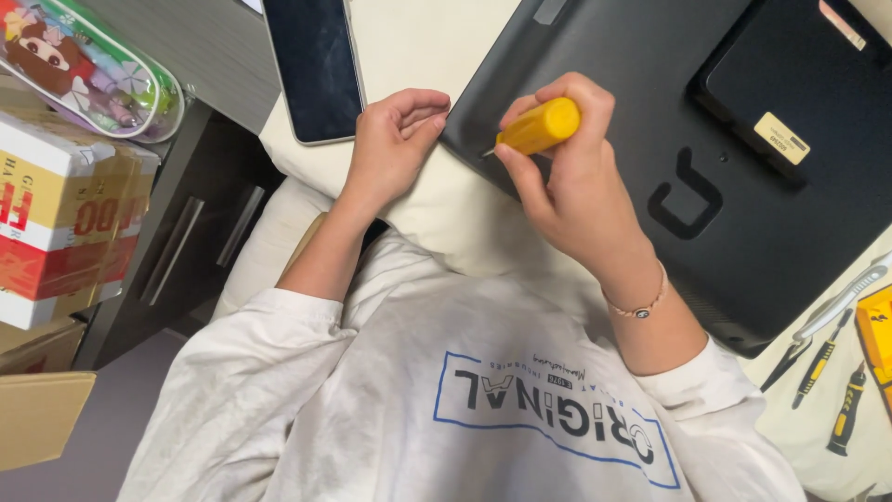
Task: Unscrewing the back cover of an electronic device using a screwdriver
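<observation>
My right hand (pixel 571 186) grips a screwdriver with a yellow handle (pixel 539 127); its metal tip touches the near left corner of a black laptop underside (pixel 650 121) lying on a cream cloth (pixel 427 37). My left hand (pixel 395 139) rests at that same corner, fingers curled against the laptop's edge, holding nothing I can see. A thin bracelet sits on my right wrist.
A dark tablet (pixel 316 65) lies on the cloth left of the laptop. Several yellow-and-black tools (pixel 836 372) lie at the right edge. Grey drawers (pixel 186 232), stacked boxes (pixel 65 223) and a clear patterned pouch (pixel 88 65) stand at the left.
</observation>
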